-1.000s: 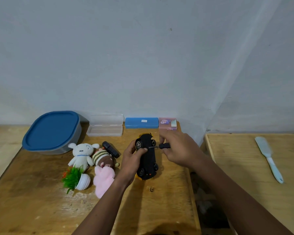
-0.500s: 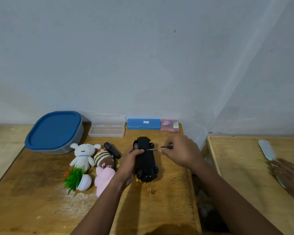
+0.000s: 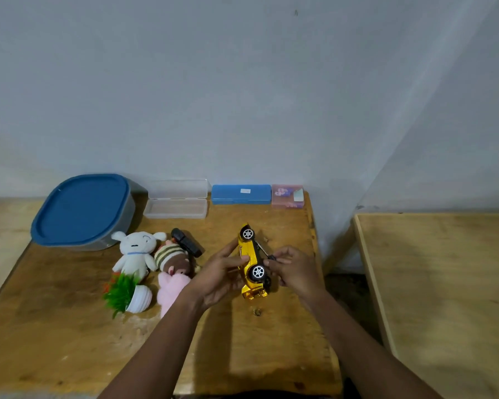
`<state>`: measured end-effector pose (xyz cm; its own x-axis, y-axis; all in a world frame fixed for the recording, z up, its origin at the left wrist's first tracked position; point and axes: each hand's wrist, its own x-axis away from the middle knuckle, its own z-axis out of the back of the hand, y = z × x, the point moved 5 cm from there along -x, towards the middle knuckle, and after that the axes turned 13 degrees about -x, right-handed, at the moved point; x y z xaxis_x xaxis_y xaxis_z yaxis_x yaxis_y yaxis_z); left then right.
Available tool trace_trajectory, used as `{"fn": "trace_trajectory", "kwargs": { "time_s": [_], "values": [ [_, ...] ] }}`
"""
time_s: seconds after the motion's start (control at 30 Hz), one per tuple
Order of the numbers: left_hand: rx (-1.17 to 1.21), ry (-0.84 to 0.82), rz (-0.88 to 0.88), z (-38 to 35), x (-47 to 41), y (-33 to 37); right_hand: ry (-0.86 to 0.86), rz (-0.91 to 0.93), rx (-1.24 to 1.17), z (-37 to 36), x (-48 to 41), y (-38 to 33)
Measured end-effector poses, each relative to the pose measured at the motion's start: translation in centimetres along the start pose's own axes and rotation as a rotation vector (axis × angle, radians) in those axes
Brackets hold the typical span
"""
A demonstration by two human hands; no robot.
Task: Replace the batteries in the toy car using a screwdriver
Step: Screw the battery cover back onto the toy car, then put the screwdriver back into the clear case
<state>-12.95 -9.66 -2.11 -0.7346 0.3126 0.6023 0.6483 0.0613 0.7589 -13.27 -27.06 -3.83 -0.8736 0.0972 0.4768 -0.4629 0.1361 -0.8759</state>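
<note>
A yellow toy car (image 3: 249,254) stands on its side above the wooden table (image 3: 69,326), its wheels toward me and its black underside facing right. My left hand (image 3: 222,273) holds the car by its yellow body, thumb on the side. My right hand (image 3: 293,267) pinches a small black-handled screwdriver (image 3: 267,254), whose thin shaft points up-left at the car's underside. Whether the tip sits in a screw is hidden by the car.
Left of the car lie a white plush rabbit (image 3: 134,251), a striped plush (image 3: 172,254), a pink plush (image 3: 170,289), a potted fake plant (image 3: 127,292) and a black part (image 3: 186,242). Along the wall stand a blue-lidded tub (image 3: 82,210), a clear case (image 3: 176,201), a blue case (image 3: 241,193) and a pink box (image 3: 287,195). A second table (image 3: 444,283) stands at right.
The car has been tipped from underside-up onto its side, showing its yellow body. My right hand with the screwdriver moved down closer to the car. Another person's hand at right is gone from view.
</note>
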Motion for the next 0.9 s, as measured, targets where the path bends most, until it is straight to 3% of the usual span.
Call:
{"fn": "trace_trajectory", "kwargs": {
  "time_s": [0.1,0.23,0.3,0.43,0.6,0.77,0.9],
  "values": [
    [-0.144,0.233,0.01,0.5,-0.7,0.4,0.026,-0.101,-0.027,0.2,-1.5,1.2],
    [-0.776,0.593,-0.042,1.1,-1.6,1.1,0.077,-0.169,-0.004,0.8,-2.5,2.5],
    [-1.043,0.688,-0.063,1.1,-2.2,1.0,0.086,-0.175,0.01,0.8,-2.8,2.6],
    [-1.32,0.73,-0.091,1.1,-3.8,0.5,0.129,-0.15,0.001,0.9,-3.7,2.1],
    [-1.309,0.71,-0.045,1.8,-4.3,-0.4,0.133,-0.124,-0.009,0.1,-4.5,0.7],
    [-1.184,0.771,-0.204,4.8,-3.6,3.0,0.062,-0.03,0.034,-3.9,-6.8,-2.1],
    [-1.137,0.805,-0.267,10.9,-3.8,7.1,-0.024,0.108,0.25,-9.6,-9.9,-3.9]
  ]
}}
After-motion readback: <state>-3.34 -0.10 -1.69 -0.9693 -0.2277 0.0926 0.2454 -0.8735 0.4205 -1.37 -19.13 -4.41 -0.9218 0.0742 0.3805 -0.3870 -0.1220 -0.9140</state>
